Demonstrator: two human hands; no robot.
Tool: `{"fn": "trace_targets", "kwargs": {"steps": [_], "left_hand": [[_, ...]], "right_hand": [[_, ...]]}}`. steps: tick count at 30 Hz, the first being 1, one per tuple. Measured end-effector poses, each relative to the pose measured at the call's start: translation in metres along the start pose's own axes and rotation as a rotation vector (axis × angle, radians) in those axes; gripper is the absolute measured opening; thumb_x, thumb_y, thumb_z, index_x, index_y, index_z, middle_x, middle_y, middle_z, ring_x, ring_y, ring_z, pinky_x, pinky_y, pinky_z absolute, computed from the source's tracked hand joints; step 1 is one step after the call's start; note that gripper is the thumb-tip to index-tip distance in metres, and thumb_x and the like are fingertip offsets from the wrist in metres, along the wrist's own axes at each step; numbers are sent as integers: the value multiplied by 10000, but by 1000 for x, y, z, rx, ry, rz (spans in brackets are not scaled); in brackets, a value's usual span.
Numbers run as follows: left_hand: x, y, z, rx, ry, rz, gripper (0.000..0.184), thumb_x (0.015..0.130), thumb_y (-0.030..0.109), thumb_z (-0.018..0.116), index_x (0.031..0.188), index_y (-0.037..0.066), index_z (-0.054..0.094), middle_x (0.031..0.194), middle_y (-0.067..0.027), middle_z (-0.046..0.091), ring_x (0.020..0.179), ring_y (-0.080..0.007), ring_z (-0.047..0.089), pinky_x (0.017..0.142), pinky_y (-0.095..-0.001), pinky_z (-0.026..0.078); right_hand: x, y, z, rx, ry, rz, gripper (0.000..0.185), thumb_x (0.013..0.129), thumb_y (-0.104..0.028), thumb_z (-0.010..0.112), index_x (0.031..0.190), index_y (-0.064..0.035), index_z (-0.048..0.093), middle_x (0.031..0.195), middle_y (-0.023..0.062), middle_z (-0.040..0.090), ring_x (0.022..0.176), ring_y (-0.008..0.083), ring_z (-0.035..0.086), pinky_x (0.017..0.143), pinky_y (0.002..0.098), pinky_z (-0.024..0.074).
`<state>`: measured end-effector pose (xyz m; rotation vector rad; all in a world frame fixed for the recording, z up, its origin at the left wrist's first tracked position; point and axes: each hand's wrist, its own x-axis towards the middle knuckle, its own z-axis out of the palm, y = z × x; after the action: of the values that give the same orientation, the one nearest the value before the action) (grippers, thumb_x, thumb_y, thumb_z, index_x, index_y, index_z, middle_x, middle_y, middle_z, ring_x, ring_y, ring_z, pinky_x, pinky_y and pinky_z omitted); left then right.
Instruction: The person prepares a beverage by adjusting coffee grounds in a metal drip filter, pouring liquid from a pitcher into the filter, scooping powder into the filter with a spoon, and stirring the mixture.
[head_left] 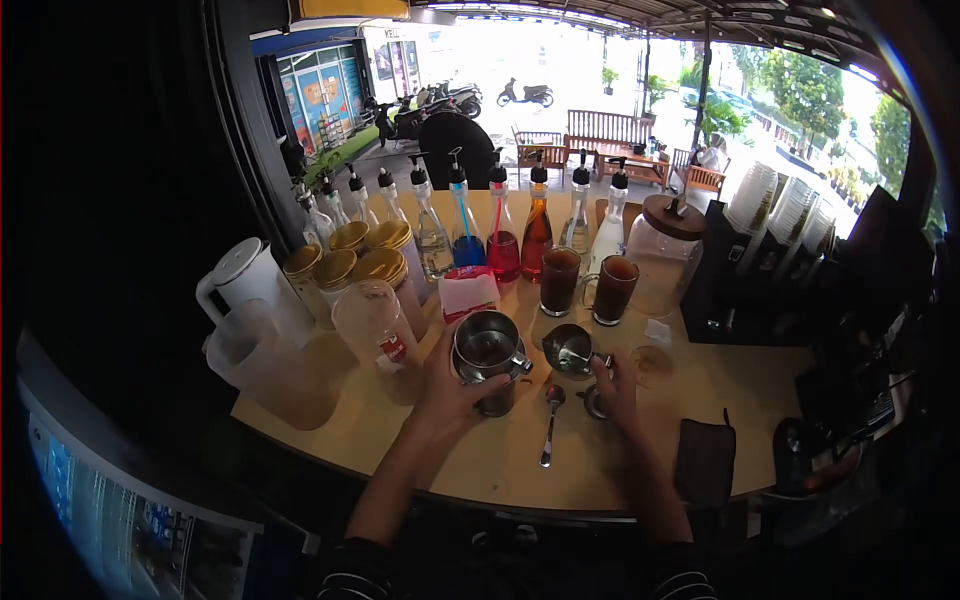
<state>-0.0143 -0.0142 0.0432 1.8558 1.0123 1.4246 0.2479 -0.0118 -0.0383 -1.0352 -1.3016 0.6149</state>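
My left hand (446, 378) is wrapped round a stainless steel cup (487, 345) with a side handle; its inside faces up to me. Dark metal shows just below that cup, partly hidden, so I cannot tell whether it is a separate vessel. My right hand (617, 388) grips a small metal pitcher (568, 349) by its handle, its mouth turned toward me. Under the right hand lies a small round metal piece (596, 402), partly covered. Between the hands a spoon (548, 428) rests on the table. Two glass mugs of brown drink, a left mug (559, 283) and a right mug (614, 291), stand beyond.
Several pump bottles (503, 245) line the table's (490, 478) back edge. Gold-lidded jars (380, 266), a clear container (375, 325) and plastic jugs (262, 370) stand left. A wooden-lidded jar (665, 260), a black cup rack (765, 275) and a dark cloth (705, 460) are right.
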Motion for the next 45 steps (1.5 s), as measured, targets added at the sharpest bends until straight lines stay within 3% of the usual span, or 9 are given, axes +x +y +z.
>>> {"fn": "trace_targets", "kwargs": {"steps": [5, 12, 18, 24, 29, 35, 45], "left_hand": [[0, -4, 0, 14, 11, 49, 818, 619, 229, 867, 1291, 29, 446, 1189, -116, 594, 1114, -222, 583, 973, -356, 446], [-1, -2, 0, -20, -24, 18, 803, 646, 173, 847, 1306, 15, 417, 1208, -120, 569, 1139, -221, 556, 982, -352, 433], [-1, -19, 0, -51, -38, 40, 816, 642, 188, 848, 1310, 23, 409, 1208, -129, 559, 1143, -245, 553, 980, -366, 434], [1, -20, -2, -29, -45, 48, 827, 629, 227, 853, 1304, 44, 413, 1206, -130, 552, 1146, -261, 551, 983, -379, 432], [1, -23, -1, -66, -54, 33, 831, 628, 232, 854, 1302, 41, 409, 1216, -130, 537, 1154, -257, 544, 988, -378, 428], [3, -23, -1, -88, -57, 53, 835, 624, 219, 858, 1301, 41, 404, 1203, -130, 531, 1155, -255, 538, 994, -372, 424], [3, -22, -2, -85, -68, 42, 830, 619, 203, 853, 1297, 48, 400, 1213, -133, 505, 1163, -261, 523, 1000, -376, 416]], "right_hand": [[-3, -10, -4, 131, -16, 34, 87, 920, -84, 575, 893, -12, 536, 770, -4, 499, 773, 69, 475, 711, 231, 387], [15, -69, -4, 264, -140, -120, 94, 905, -23, 588, 949, -8, 506, 904, 23, 485, 831, 72, 479, 747, 216, 380], [51, -132, -1, 140, -322, -192, 136, 879, -5, 611, 913, -13, 479, 870, 9, 437, 805, 57, 444, 710, 219, 381], [82, -157, 12, -79, -386, -259, 166, 859, -57, 648, 868, -16, 487, 717, -33, 413, 670, 24, 403, 595, 192, 363], [90, -167, 29, 6, -475, -125, 182, 835, -86, 667, 868, -15, 503, 664, -23, 429, 639, 40, 389, 557, 220, 342], [104, -171, 39, -185, -510, -274, 188, 797, -83, 685, 852, -25, 515, 682, 0, 452, 625, 76, 411, 549, 256, 345], [105, -197, 52, -350, -624, -338, 172, 805, -68, 661, 849, -13, 504, 733, 23, 447, 620, 79, 410, 546, 258, 342]]}}
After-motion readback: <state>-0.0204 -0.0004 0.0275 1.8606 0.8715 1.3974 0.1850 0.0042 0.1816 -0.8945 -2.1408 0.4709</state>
